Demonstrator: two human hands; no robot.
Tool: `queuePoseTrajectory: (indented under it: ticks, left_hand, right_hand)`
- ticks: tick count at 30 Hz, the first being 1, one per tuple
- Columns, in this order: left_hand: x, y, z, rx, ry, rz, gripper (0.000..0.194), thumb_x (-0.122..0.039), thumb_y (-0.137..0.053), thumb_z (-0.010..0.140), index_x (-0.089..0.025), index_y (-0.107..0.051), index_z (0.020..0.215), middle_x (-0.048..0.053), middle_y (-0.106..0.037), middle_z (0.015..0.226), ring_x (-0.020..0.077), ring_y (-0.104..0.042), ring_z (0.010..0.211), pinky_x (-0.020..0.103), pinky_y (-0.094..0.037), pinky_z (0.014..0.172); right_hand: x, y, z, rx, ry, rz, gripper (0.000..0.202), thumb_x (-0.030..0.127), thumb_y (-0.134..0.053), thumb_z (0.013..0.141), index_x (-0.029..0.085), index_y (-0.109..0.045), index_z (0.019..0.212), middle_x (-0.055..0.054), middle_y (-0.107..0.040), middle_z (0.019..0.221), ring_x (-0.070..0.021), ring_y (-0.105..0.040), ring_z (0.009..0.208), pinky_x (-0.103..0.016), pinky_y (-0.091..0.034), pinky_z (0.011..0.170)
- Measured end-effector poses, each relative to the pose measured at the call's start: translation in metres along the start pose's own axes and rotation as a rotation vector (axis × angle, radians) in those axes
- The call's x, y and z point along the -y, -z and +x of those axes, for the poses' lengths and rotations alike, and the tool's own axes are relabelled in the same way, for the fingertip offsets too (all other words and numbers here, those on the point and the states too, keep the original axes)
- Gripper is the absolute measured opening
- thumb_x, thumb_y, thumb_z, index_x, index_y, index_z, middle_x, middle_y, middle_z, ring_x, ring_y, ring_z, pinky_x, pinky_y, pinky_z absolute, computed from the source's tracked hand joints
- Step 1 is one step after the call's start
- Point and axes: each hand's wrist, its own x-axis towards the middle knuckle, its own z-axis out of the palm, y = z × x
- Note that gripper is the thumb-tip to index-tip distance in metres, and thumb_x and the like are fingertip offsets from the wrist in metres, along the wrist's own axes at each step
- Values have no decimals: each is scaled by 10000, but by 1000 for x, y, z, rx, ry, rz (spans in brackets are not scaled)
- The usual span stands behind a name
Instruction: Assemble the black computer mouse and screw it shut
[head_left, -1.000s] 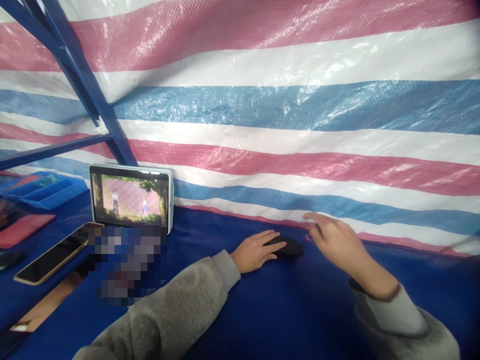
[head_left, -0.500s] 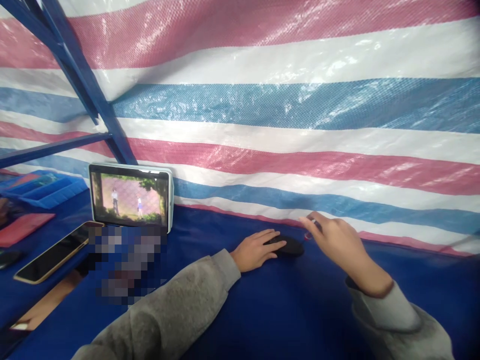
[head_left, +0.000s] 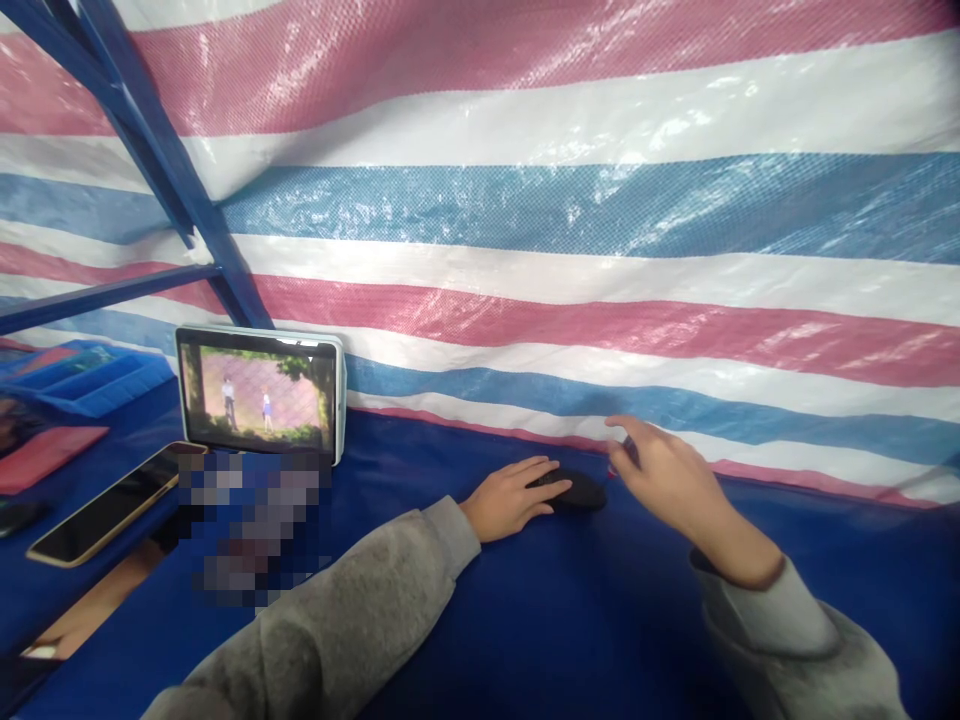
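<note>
My left hand (head_left: 514, 500) lies with its fingers stretched over the near end of a black computer mouse (head_left: 581, 490), holding it against the blue table. Beyond the mouse's far end, my right hand (head_left: 660, 475) is raised a little, thumb and fingers pinched around a small dark thing (head_left: 631, 450). A bit of red shows below that grip, close to the mouse. What the right hand holds is mostly covered by its fingers, so its kind cannot be told.
A tablet (head_left: 259, 395) playing a cartoon leans by the striped sheet (head_left: 600, 330). A phone (head_left: 116, 505), a red flat piece (head_left: 49, 460) and a blue compartment tray (head_left: 105, 385) lie on the left. Another person's arm (head_left: 90, 615) shows at lower left. Blue metal bars (head_left: 169, 160) stand behind.
My right hand has shifted slightly, its index finger lifting and the thumb lowering around the dark thing. The left hand and mouse look unchanged.
</note>
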Motion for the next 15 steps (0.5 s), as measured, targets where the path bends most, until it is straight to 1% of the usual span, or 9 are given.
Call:
queuePoseTrajectory:
  ticks: [2,3,6,9,15]
  left_hand:
    - [0,0,0,0,0,3,424,-366,-444,1014,-248,-458,1422,63,-427,1497,221,-370,1406,382,-348,1165]
    - [0,0,0,0,-1,3,424,-364,-446,1013,-245,-461,1420,66,-429,1496,222,-369,1407,380,-346,1166]
    - [0,0,0,1,-6,2,422,-358,-454,1012,-242,-466,1417,68,-428,1496,224,-354,1415,377,-341,1169]
    - [0,-1,0,-3,-7,1,420,-354,-461,1010,-251,-463,1417,62,-427,1497,220,-348,1419,378,-345,1167]
    - [0,-1,0,-10,-15,8,425,-360,-449,1014,-251,-455,1424,61,-420,1502,221,-345,1420,382,-340,1170]
  right_hand:
    - [0,-1,0,-17,32,8,354,293,-386,932,200,-585,1210,-70,-742,929,-241,-698,785,-314,-439,640]
    - [-1,-2,0,-21,43,10,359,299,-376,940,198,-586,1212,-73,-743,924,-241,-698,778,-316,-441,638]
    - [-4,-6,1,-19,64,20,380,375,-364,963,195,-603,1197,-68,-748,828,-245,-700,724,-320,-445,626]
    - [-7,-8,1,-32,76,14,393,448,-386,959,207,-639,1138,-53,-737,719,-250,-700,681,-316,-442,610]
    - [-8,-9,0,-81,110,-44,415,508,-397,948,227,-660,1104,-47,-722,668,-253,-692,653,-307,-417,569]
